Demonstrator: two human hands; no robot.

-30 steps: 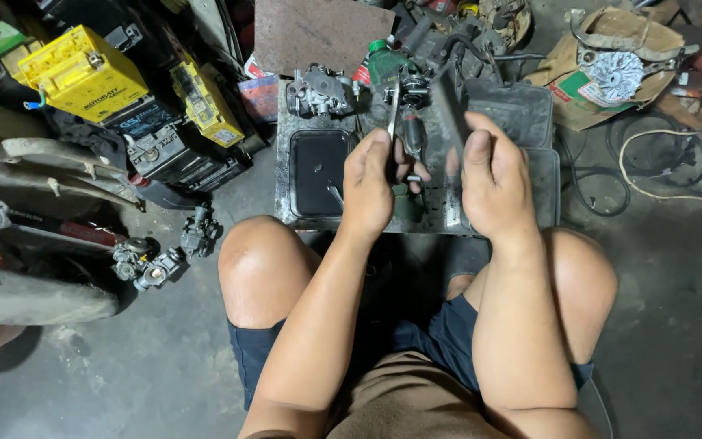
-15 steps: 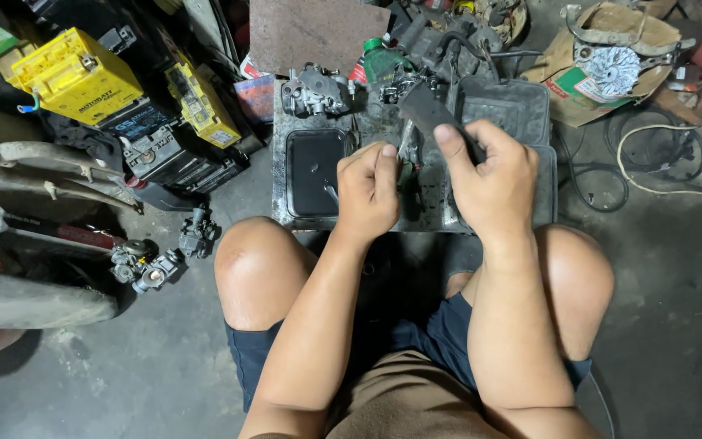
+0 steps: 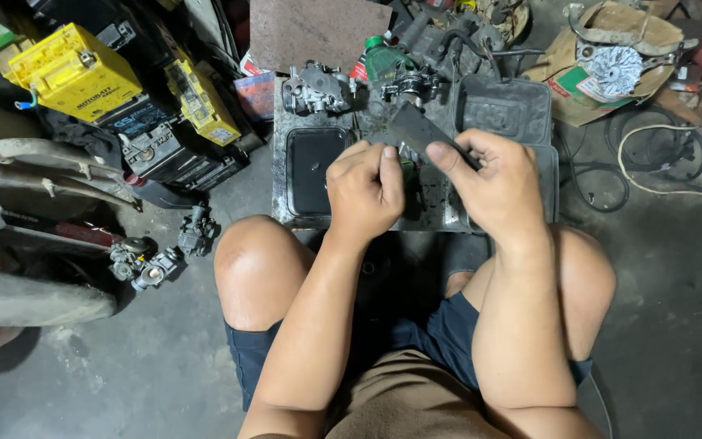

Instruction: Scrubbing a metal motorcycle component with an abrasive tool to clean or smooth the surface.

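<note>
While the right hand (image 3: 501,183) pinches a dark flat strip (image 3: 416,128) and the left hand (image 3: 365,191) clenches on a small part (image 3: 405,154), mostly hidden, both hover over the grimy metal tray (image 3: 505,110); a slip could drop the part among clutter near the carburetor (image 3: 314,87) behind that tray
</note>
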